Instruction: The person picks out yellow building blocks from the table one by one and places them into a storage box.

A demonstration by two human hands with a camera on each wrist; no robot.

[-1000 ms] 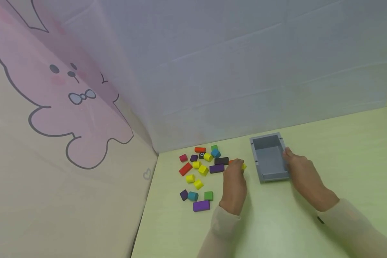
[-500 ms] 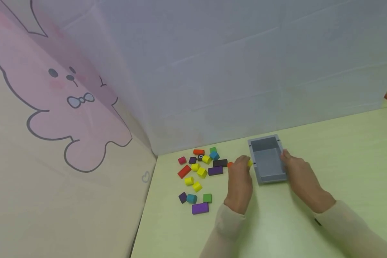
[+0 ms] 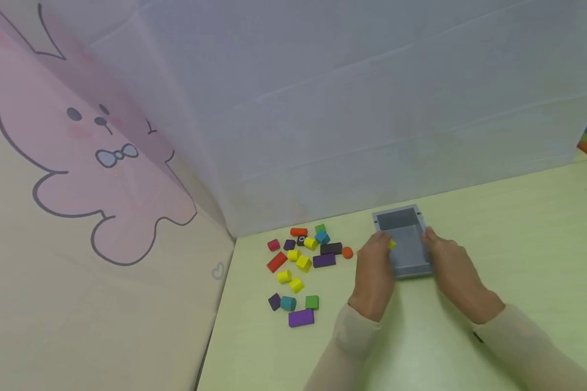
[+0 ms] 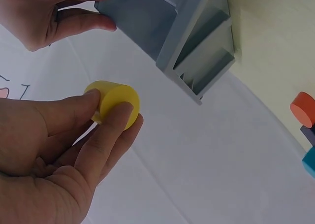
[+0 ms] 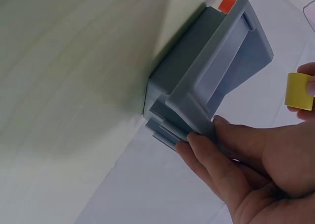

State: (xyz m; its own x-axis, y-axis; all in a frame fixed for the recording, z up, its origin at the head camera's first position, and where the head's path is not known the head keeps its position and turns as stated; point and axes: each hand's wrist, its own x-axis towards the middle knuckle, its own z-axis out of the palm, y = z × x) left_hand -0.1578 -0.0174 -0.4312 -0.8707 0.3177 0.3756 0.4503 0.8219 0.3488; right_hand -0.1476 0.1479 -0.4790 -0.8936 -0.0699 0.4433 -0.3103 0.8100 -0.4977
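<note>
My left hand [image 3: 374,277] pinches a yellow cylinder block [image 4: 117,102] between thumb and fingertips, near the left rim of a grey plastic bin [image 3: 408,244]. In the head view only a bit of that block shows past the fingers. My right hand [image 3: 462,277] grips the bin's right side wall, thumb at the rim and fingers on the outside, as the right wrist view shows. No block shows on the visible part of the bin's floor. An orange round block [image 3: 347,252] lies on the table, left of my left hand.
Left of the hands, several loose blocks are spread about: a black block [image 3: 331,248], a purple block [image 3: 301,318], a red block [image 3: 276,262], a green block [image 3: 312,302], a blue block [image 3: 288,303] and yellow ones. A pale sheet [image 3: 372,108] hangs behind the table [image 3: 420,336].
My left hand has carried the yellow block rightward from beside the orange block to the bin's left rim, uncovering the orange block. My right hand keeps its grip on the bin.
</note>
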